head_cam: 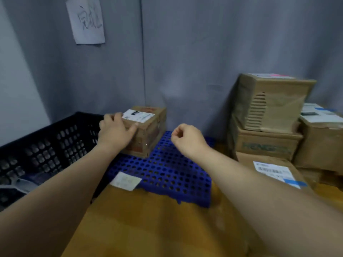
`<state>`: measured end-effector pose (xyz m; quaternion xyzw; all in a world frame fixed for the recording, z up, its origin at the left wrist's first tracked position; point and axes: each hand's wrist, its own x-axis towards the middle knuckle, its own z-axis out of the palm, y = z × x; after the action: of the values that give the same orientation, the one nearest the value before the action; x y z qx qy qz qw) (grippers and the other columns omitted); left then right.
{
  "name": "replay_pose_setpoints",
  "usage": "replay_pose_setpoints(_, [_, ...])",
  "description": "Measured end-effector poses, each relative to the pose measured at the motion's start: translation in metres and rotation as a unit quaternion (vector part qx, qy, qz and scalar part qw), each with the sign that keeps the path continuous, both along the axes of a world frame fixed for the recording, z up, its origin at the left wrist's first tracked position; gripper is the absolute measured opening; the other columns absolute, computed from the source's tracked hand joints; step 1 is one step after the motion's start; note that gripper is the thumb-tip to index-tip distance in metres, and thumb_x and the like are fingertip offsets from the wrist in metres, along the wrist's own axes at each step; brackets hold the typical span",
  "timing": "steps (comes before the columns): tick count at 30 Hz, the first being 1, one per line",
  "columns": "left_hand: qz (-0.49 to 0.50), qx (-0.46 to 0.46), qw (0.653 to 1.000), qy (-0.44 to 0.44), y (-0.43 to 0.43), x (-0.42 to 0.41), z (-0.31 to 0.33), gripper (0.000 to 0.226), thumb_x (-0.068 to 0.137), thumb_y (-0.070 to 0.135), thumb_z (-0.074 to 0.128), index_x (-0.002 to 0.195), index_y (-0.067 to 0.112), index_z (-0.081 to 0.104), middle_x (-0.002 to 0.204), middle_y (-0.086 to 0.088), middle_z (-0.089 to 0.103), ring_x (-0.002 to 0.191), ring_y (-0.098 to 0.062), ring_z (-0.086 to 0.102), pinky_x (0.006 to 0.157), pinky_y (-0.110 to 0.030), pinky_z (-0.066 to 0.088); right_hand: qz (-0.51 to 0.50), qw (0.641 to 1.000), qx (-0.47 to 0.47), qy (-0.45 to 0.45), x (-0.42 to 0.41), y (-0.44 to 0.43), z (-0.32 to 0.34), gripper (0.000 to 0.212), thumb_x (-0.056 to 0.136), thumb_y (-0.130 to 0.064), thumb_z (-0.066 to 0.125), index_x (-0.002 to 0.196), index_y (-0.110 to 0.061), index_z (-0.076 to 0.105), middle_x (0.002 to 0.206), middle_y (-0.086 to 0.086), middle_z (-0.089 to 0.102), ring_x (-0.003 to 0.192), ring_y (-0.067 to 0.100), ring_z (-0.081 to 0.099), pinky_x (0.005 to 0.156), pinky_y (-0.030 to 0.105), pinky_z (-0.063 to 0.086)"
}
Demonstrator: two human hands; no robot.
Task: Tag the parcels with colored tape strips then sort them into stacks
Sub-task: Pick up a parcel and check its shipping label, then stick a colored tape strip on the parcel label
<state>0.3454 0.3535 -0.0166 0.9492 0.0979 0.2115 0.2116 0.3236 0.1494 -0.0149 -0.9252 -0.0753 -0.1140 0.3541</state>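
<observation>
1. One box (148,127) sits on the far left corner of the blue pallet (167,175), near the picture's centre, with a white label (138,115) on its top.
2. The left hand (115,132) holds the box's 9 o'clock corner, fingers curled over the top edge and thumb laid on the near face.
3. The right hand (187,138) hangs in the air at 3 o'clock of the box, apart from it. Its fingers are curled into a loose fist, thumb tip at the forefinger.
4. A black crate (46,145) lies at 9 o'clock, just beside the pallet.
5. A stack (269,112) of boxes stands at 3 o'clock; the nearest one bears blue tape (295,183).
6. A white slip (125,180) lies on the pallet's near left edge, at 7 o'clock of the box.
7. A sheet (87,19) hangs on the grey curtain (204,52) at 11 o'clock.
</observation>
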Motion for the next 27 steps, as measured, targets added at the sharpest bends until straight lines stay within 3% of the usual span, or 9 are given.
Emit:
replay_pose_setpoints(4, [0.043,-0.145,0.986,0.064,0.030,0.046,-0.011,0.088,0.086,0.061,0.050,0.147,0.006,0.020,0.147,-0.023,0.029,0.132,-0.042,0.032,0.107,-0.046,0.030,0.001,0.998,0.042,0.054,0.038,0.029,-0.019,0.004,0.086,-0.021,0.059,0.085,-0.017,0.058,0.086,-0.002,0.060,0.092,0.020,0.060,0.075,0.026,0.041])
replay_pose_setpoints(8, [0.017,-0.333,0.941,0.063,0.040,0.060,-0.021,0.106,0.059,0.069,0.070,0.136,0.005,0.035,0.131,-0.014,0.050,0.113,-0.032,0.054,0.097,-0.044,0.046,-0.010,0.992,0.102,0.076,0.051,0.032,-0.031,0.007,0.087,-0.021,0.060,0.088,-0.016,0.056,0.082,-0.004,0.057,0.085,0.017,0.056,0.071,0.025,0.039])
replay_pose_setpoints(11, [-0.001,-0.407,0.912,0.042,0.037,0.049,-0.024,0.092,0.070,0.048,0.079,0.133,0.005,0.027,0.117,-0.006,0.050,0.102,-0.025,0.054,0.083,-0.039,0.047,-0.027,0.983,0.157,0.093,0.043,0.027,-0.032,0.017,0.089,-0.025,0.061,0.103,-0.015,0.059,0.082,-0.009,0.056,0.086,0.013,0.054,0.075,0.022,0.040])
replay_pose_setpoints(14, [-0.017,-0.438,0.899,-0.012,0.030,0.022,-0.025,0.077,0.074,0.034,0.080,0.124,0.004,0.031,0.111,-0.008,0.052,0.097,-0.023,0.057,0.073,-0.037,0.049,-0.008,0.949,0.262,0.177,0.021,0.025,-0.026,0.053,0.091,-0.039,0.060,0.137,-0.016,0.046,0.127,-0.003,0.055,0.113,0.015,0.053,0.096,0.034,0.047])
replay_pose_setpoints(16, [-0.031,-0.437,0.897,-0.054,0.018,-0.001,-0.030,0.064,0.077,0.029,0.078,0.118,0.006,0.034,0.107,-0.006,0.053,0.098,-0.022,0.057,0.076,-0.035,0.049,0.029,0.924,0.306,0.229,0.003,0.027,-0.021,0.061,0.091,-0.045,0.059,0.144,-0.022,0.039,0.141,-0.004,0.046,0.118,0.016,0.049,0.094,0.038,0.049])
replay_pose_setpoints(18, [-0.048,-0.413,0.905,-0.086,0.002,-0.024,-0.033,0.059,0.079,0.027,0.076,0.120,0.009,0.038,0.111,-0.005,0.053,0.099,-0.018,0.056,0.083,-0.032,0.048,0.057,0.916,0.323,0.230,-0.017,0.028,-0.015,0.057,0.091,-0.043,0.060,0.141,-0.025,0.041,0.136,-0.008,0.049,0.110,0.012,0.049,0.092,0.037,0.048])
replay_pose_setpoints(23, [-0.104,-0.382,0.907,-0.142,-0.034,-0.076,-0.015,0.065,0.081,0.037,0.071,0.136,0.015,0.043,0.131,-0.004,0.041,0.108,-0.015,0.052,0.100,-0.032,0.043,0.044,0.925,0.354,0.130,-0.060,0.004,0.006,0.051,0.090,-0.030,0.064,0.135,-0.029,0.039,0.121,-0.013,0.052,0.106,0.008,0.053,0.094,0.036,0.048])
replay_pose_setpoints(27, [-0.137,-0.369,0.901,-0.183,-0.074,-0.121,0.012,0.061,0.086,0.027,0.068,0.138,0.014,0.039,0.129,-0.003,0.034,0.107,-0.011,0.046,0.094,-0.017,0.036,0.033,0.920,0.382,0.077,-0.097,-0.036,0.030,0.033,0.090,-0.023,0.065,0.115,-0.028,0.044,0.104,-0.015,0.052,0.093,0.005,0.055,0.083,0.035,0.050])
